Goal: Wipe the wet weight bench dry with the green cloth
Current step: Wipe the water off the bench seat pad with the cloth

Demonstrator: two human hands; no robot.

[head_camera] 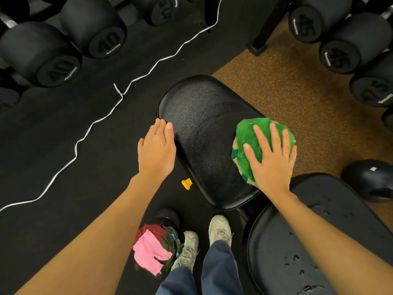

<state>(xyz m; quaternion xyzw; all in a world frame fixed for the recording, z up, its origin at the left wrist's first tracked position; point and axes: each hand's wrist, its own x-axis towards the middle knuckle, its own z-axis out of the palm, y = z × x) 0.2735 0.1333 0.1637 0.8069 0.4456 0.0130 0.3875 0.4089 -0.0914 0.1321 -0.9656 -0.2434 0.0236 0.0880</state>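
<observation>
At the upper left the dumbbells [59, 69] read "40". The left hand [156, 149] rests flat, fingers together, on the left edge of the bench [197, 128] seat pad. At centre right the right hand [271, 158], fingers spread, presses the green cloth [251, 135] over that pad's right edge. The cloth could slide off onto the floor. Droplets on the lower-right pad [297, 252] could be missed. Upper-right dumbbells [338, 58] read "45".

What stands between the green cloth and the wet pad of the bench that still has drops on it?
Nothing visible. The right hand presses the green cloth on the seat pad's right edge; the wet pad lies just beyond, only the right forearm above it.
</observation>
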